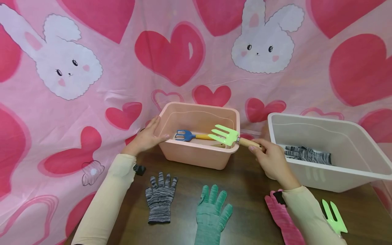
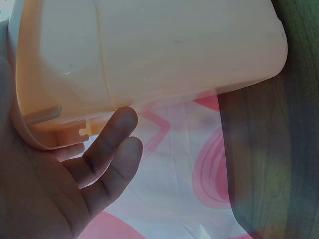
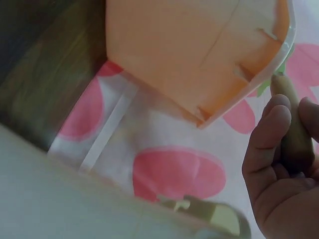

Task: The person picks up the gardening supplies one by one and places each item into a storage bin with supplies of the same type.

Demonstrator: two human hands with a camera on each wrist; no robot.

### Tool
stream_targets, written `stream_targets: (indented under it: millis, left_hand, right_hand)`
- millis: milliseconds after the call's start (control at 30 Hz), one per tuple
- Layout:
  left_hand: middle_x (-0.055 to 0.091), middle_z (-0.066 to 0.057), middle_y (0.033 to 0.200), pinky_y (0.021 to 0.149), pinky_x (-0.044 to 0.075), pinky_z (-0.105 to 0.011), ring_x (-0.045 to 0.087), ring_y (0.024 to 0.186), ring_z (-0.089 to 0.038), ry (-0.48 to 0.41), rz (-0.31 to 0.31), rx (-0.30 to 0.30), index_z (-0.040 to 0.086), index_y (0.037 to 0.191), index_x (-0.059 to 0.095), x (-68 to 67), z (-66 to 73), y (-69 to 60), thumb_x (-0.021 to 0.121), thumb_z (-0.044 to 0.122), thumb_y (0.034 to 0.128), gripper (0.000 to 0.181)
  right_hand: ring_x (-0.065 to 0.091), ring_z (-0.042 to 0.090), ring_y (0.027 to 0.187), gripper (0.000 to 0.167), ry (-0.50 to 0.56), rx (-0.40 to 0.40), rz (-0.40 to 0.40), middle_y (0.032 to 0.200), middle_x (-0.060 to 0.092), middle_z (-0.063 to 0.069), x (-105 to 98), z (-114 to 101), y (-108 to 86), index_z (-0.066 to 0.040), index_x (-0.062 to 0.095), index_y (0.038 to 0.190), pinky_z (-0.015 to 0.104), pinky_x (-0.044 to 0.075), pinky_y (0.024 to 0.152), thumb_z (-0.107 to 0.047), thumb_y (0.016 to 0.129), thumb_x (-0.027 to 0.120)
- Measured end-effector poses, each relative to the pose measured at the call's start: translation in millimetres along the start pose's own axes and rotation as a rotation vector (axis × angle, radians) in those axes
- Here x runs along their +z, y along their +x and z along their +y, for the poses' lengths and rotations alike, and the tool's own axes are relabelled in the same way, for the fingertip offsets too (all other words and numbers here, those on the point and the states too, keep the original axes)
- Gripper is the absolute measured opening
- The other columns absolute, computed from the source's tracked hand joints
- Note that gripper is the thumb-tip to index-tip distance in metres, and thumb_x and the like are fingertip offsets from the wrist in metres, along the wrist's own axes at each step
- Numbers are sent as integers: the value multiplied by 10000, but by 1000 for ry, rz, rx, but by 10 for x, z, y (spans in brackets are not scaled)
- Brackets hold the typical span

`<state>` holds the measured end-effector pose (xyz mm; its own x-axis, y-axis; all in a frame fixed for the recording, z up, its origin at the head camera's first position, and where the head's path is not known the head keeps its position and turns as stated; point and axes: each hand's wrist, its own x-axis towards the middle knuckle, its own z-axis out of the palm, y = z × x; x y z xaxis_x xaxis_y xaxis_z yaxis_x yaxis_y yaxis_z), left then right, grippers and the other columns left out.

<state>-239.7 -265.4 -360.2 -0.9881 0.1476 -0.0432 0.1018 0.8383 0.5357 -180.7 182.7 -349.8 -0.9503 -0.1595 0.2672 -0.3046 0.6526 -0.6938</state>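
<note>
My right hand (image 1: 274, 163) grips the wooden handle (image 3: 295, 134) of a green garden hand fork (image 1: 228, 136). The fork's tines point left, above the right end of a peach-coloured plastic bin (image 1: 196, 154). At the bin's left end my left hand (image 1: 146, 139) holds the rim, thumb over the edge; in the left wrist view its fingers (image 2: 117, 132) lie below the rim outside the wall. Inside the bin is a blue hand fork (image 1: 185, 135) with a yellow handle. Part of another wooden handle (image 1: 219, 145) shows beside it, its head hidden.
A pale grey bin (image 1: 324, 178) at right contains a grey-black knitted glove (image 1: 309, 155). In front lie a similar grey glove (image 1: 160, 200), a green glove (image 1: 211, 211), a pink glove (image 1: 284, 219) partly under my right arm, and a second green fork (image 1: 336, 219). A heart-patterned cloth (image 1: 122, 68) hangs behind.
</note>
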Motion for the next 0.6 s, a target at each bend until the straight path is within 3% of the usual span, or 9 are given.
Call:
stream_targets:
  millis: [267, 433, 600]
  left_hand:
    - [14, -62, 1694, 1085, 288, -696, 169, 1490, -444, -8, 8, -2, 213, 1639, -2, 0, 11, 50, 625, 712, 847, 1126]
    - [10, -56, 1695, 1083, 287, -698, 163, 1493, -441, -16, 5, -9, 224, 1638, -6, -4, 19, 35, 620, 748, 823, 1154]
    - [3, -49, 1696, 1090, 284, -690, 160, 1495, -439, -12, 2, -23, 231, 1638, -5, 6, -3, 3, 617, 738, 834, 1135]
  right_hand:
    - [611, 255, 593, 322, 193, 10, 5, 745, 607, 128, 72, -105, 277, -3, 686, 1222, 279, 522, 503, -201, 970, 710]
    - [593, 271, 558, 341, 264, 10, -4, 707, 604, 143, 118, -165, 471, -12, 706, 1203, 261, 481, 471, -246, 956, 731]
    - [547, 210, 534, 414, 365, 69, -21, 730, 608, 134, 189, -221, 655, -38, 706, 1225, 253, 458, 463, -326, 931, 755]
